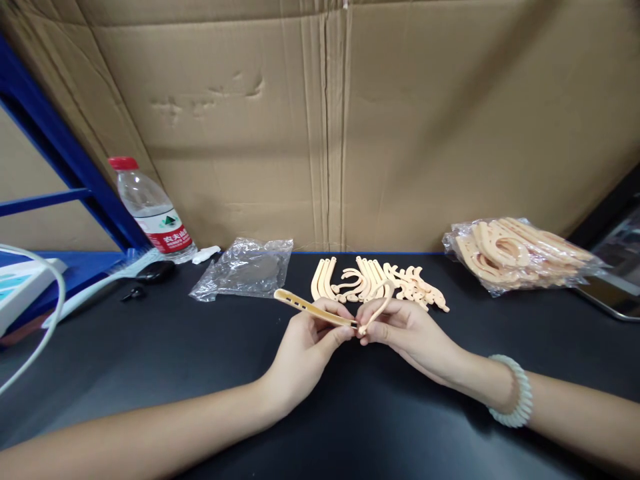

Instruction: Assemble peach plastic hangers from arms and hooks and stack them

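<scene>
My left hand [310, 337] is closed on a long beige plastic hanger arm [305, 307] that sticks out to the left. My right hand [400, 330] pinches a curved beige hook piece [379, 301], and the two parts meet between my fingertips above the black table [200, 373]. A beaded bracelet [515, 393] circles my right wrist. Just behind my hands lie several loose beige hanger parts [380, 280] in a row.
A clear bag of more beige parts [515, 253] sits at the right rear, an empty clear bag [245, 268] at the left rear. A water bottle [153, 210], black key fob [156, 271], white cable [50, 320] and blue shelf frame [60, 157] stand left. Cardboard wall [350, 120] behind.
</scene>
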`<control>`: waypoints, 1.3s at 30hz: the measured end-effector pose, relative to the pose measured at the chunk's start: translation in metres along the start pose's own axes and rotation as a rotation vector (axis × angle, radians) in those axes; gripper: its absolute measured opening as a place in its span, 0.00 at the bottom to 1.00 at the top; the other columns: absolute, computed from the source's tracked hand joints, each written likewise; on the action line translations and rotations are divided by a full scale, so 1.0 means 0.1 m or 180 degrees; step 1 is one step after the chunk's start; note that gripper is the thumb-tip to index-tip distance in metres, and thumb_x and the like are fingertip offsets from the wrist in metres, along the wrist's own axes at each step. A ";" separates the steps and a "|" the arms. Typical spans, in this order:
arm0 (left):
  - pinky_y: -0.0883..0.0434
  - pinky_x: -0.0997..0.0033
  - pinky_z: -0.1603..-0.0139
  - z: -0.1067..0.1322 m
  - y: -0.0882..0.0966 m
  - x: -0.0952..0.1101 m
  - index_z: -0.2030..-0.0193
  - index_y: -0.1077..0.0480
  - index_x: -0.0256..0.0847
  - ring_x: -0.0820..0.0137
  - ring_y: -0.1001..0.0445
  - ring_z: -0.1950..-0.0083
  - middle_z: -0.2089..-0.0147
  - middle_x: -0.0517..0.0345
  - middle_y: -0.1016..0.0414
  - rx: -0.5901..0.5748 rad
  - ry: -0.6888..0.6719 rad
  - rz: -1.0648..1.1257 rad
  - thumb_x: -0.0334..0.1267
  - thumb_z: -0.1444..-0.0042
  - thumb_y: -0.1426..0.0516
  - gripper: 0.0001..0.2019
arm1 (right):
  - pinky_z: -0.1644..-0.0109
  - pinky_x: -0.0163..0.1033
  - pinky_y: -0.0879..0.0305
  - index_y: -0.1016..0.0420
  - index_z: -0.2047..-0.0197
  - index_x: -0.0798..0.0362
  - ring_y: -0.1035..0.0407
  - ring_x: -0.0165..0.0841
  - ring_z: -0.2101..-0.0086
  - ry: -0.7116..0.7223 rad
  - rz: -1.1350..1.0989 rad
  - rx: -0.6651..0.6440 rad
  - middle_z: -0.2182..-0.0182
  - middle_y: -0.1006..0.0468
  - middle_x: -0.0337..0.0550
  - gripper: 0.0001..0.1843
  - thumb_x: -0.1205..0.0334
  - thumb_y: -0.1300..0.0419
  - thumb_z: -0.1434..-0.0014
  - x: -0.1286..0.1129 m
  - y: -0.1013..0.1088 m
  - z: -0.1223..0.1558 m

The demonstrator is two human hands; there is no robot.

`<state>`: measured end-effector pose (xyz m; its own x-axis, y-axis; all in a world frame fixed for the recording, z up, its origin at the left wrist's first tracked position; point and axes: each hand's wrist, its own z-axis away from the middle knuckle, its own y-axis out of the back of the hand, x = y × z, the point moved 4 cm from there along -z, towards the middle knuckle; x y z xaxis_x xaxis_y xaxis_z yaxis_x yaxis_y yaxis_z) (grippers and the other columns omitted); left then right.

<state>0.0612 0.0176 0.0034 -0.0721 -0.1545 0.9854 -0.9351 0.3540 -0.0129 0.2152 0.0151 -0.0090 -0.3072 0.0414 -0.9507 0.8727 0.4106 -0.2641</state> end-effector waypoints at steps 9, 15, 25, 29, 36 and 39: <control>0.29 0.68 0.62 0.01 0.05 -0.01 0.69 0.25 0.38 0.66 0.24 0.65 0.68 0.56 0.23 0.0158 0.0006 -0.0418 0.34 0.51 0.36 0.04 | 0.59 0.35 0.27 0.22 0.65 0.54 0.27 0.28 0.67 -0.0101 -0.0119 -0.0086 0.68 0.24 0.40 0.06 0.61 0.32 0.44 0.00 -0.02 0.01; 0.28 0.66 0.61 0.02 0.04 -0.04 0.71 0.27 0.38 0.62 0.21 0.63 0.68 0.54 0.20 0.0110 0.0205 -0.0116 0.34 0.54 0.35 0.05 | 0.63 0.35 0.25 0.23 0.66 0.55 0.27 0.30 0.66 -0.0108 -0.0082 0.0008 0.68 0.25 0.40 0.08 0.60 0.32 0.45 0.01 -0.02 0.01; 0.26 0.71 0.65 0.02 0.03 -0.04 0.74 0.25 0.37 0.66 0.21 0.68 0.70 0.56 0.19 0.0189 0.0236 0.0036 0.28 0.58 0.34 0.05 | 0.63 0.35 0.24 0.24 0.67 0.56 0.25 0.30 0.69 -0.0278 0.0101 0.0065 0.71 0.22 0.41 0.12 0.57 0.30 0.49 0.04 -0.02 0.01; 0.25 0.72 0.66 0.02 0.02 -0.05 0.75 0.26 0.36 0.67 0.21 0.69 0.72 0.56 0.20 0.0190 0.0230 0.0219 0.28 0.59 0.34 0.05 | 0.65 0.33 0.25 0.24 0.69 0.57 0.25 0.29 0.72 -0.0200 0.0267 0.0194 0.74 0.21 0.42 0.13 0.56 0.29 0.49 0.02 -0.04 0.01; 0.25 0.70 0.66 0.02 0.00 -0.03 0.75 0.28 0.36 0.67 0.21 0.70 0.74 0.57 0.20 0.0147 0.0322 0.0426 0.28 0.59 0.33 0.07 | 0.68 0.33 0.25 0.25 0.72 0.57 0.26 0.29 0.74 -0.0055 0.0358 0.0308 0.77 0.23 0.40 0.15 0.54 0.29 0.52 0.00 -0.10 0.00; 0.25 0.69 0.65 0.03 0.00 -0.03 0.75 0.29 0.36 0.67 0.21 0.71 0.75 0.58 0.21 0.0135 0.0339 0.0477 0.29 0.60 0.33 0.07 | 0.69 0.34 0.24 0.25 0.73 0.57 0.26 0.29 0.76 0.0040 0.0421 0.0380 0.77 0.23 0.39 0.14 0.55 0.29 0.52 -0.01 -0.11 0.00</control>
<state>0.0604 0.0155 -0.0002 -0.1768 -0.0037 0.9842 -0.9307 0.3261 -0.1659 0.2062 0.0103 -0.0056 -0.1909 0.0995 -0.9765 0.9444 0.2898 -0.1551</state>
